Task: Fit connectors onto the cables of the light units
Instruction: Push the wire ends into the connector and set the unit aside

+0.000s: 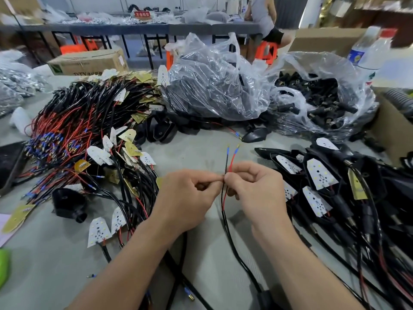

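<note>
Small assembly workshop: heaps of wired LED boards (96,153) on the bench (190,151), plastic bags (214,86) of black connectors (324,101), cartons (89,62), long worktables (100,26) behind.

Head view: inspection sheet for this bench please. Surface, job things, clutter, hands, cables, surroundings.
Surface: grey tabletop, bare at centre.
Job's things: thin red-and-black wire pair with blue-sleeved tips; clear plastic bag of black connectors; black housings holding white LED boards, right.
Clutter: clear plastic bottle with red cap; brown cardboard box.
Hands: left hand and right hand both pinch the wire pair.
Cables: heap of black and red leads with white boards, left.
Surroundings: long dark table behind; orange stool.
</note>
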A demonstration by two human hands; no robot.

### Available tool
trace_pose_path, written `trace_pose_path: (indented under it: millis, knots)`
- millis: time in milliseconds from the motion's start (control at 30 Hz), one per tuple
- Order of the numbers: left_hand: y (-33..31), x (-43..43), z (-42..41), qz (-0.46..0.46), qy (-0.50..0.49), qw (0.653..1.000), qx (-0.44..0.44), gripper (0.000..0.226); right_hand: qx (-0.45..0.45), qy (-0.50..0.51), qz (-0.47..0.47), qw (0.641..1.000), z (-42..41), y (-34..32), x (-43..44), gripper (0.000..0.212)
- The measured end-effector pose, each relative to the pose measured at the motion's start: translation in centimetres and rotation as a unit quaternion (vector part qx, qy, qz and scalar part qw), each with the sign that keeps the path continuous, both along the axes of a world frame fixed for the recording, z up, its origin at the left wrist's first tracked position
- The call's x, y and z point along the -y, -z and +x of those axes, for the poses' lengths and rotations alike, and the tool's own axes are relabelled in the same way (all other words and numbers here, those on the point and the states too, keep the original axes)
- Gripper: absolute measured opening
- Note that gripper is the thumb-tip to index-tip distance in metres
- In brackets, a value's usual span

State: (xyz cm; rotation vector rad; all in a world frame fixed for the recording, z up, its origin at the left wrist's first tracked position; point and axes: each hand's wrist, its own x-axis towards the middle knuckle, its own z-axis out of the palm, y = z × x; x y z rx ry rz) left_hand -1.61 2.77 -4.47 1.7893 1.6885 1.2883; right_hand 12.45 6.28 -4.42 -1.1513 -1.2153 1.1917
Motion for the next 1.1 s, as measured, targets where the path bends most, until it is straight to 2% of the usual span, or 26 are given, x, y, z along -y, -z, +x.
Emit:
trace_pose_path:
  millis: [67,133,167,267,367,500,567,600,667,767,933,1100]
  knots:
    - [-0.6,-0.5,-0.6,0.001,-0.063,0.995,-0.075,0.025,-0.030,-0.016,-0.011,0.999,0.1,-0.2,-0.2,0.017]
    - [-0.8,-1.4,-1.1,-0.036,-0.106,0.982,-0.152,0.024,-0.080,-0.033,-0.021,0.996,0.2,-0.5,-0.3,0.020]
    - [-0.6,-2.0,-1.1,-0.060,-0.097,0.977,-0.183,0.027,-0.105,-0.036,-0.027,0.993,0.3,-0.6,-0.4,0.022]
    - [0.1,-3.7,0.1,-0.123,0.002,0.976,-0.182,0.032,-0.172,-0.028,-0.052,0.983,0.5,-0.8,-0.6,0.022]
    - [0.6,-4.6,1.7,-0.144,0.022,0.964,-0.224,0.022,-0.166,-0.014,-0.058,0.984,0.8,-1.0,-0.7,0.021]
    - [0.7,-4.0,0.4,-0.118,-0.023,0.983,-0.139,0.022,-0.161,-0.021,-0.058,0.985,0.8,-0.8,-0.7,0.020]
    - [0.5,-3.6,-1.0,-0.128,-0.029,0.989,-0.068,0.019,-0.123,-0.027,-0.045,0.991,0.9,-0.6,-0.8,0.020]
    - [0.5,-3.5,-1.6,-0.138,-0.017,0.990,0.006,0.016,-0.092,-0.030,-0.034,0.995,0.9,-0.5,-0.9,0.019]
    - [0.2,-2.9,-2.5,-0.154,0.005,0.978,0.141,0.028,0.010,-0.031,0.003,0.999,0.9,-0.3,-1.1,0.018]
    - [-0.1,-2.3,-3.4,-0.128,-0.010,0.964,0.233,0.036,0.143,-0.030,0.062,0.987,0.9,0.0,-1.0,0.016]
    - [-0.8,-2.1,-4.0,-0.119,0.002,0.922,0.370,0.033,0.160,-0.004,0.092,0.983,1.3,-0.4,-0.9,0.016]
    - [-1.1,-2.1,-4.4,-0.128,0.019,0.908,0.399,0.023,0.169,0.001,0.082,0.982,1.4,-0.2,-1.1,0.015]
